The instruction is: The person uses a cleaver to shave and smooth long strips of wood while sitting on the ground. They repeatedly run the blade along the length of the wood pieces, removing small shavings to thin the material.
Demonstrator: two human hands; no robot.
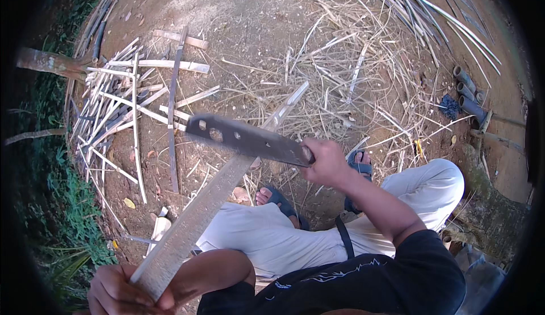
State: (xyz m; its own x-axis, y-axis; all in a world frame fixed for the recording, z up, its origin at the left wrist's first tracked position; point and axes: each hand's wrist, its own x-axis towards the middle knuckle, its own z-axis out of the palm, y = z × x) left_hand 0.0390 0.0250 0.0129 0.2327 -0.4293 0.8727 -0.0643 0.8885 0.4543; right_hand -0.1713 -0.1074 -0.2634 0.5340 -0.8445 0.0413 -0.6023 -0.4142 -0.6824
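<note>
My left hand (116, 289), at the lower left, is closed round the near end of a long, flat bamboo slat (196, 215). The slat slants up and away to the right, its far end narrowing over the ground. In my right hand (326, 163) is a dark, flat machete-like blade (241, 138) with several holes along it. This blade crosses above the slat and hides a part of it; whether the two touch I cannot tell. Slight blur shows at the blade's free end.
A pile of split bamboo strips (116, 102) lies on the left, near a dark long strip (175, 110). Thin shavings (335, 59) cover the ground ahead. Long bamboo poles (420, 14) lie far right, with cut bamboo tubes (468, 96) below them. My sandalled feet (278, 201) rest nearby.
</note>
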